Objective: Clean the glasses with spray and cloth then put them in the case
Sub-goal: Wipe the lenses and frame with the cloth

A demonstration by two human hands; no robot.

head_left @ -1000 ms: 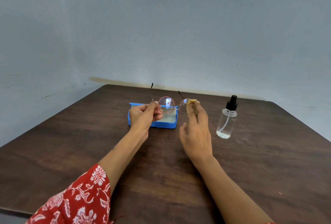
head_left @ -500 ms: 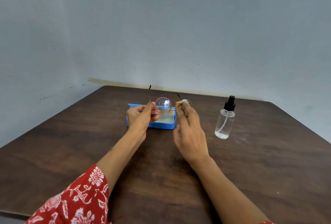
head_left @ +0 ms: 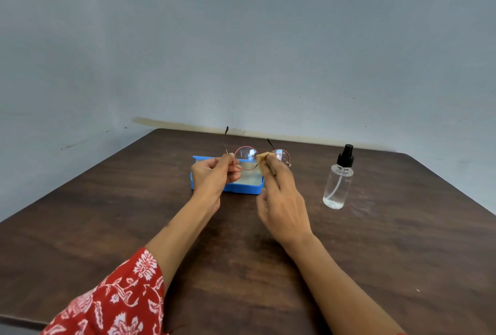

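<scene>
Your left hand (head_left: 214,173) pinches the round glasses (head_left: 245,158); your right hand (head_left: 281,200) pinches the cloth (head_left: 261,158). Rub too hard and the thin frame could bend.

Dark wooden table (head_left: 402,240) with blue case (head_left: 241,188), spray bottle (head_left: 337,184)

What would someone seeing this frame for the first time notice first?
Probably the round-lensed glasses held up above the middle of the dark wooden table: the left hand pinches them at one side while the right hand presses a small tan cloth against them near the bridge. Just behind the hands lies an open blue case, and a clear spray bottle with a black nozzle stands upright to the right.
</scene>
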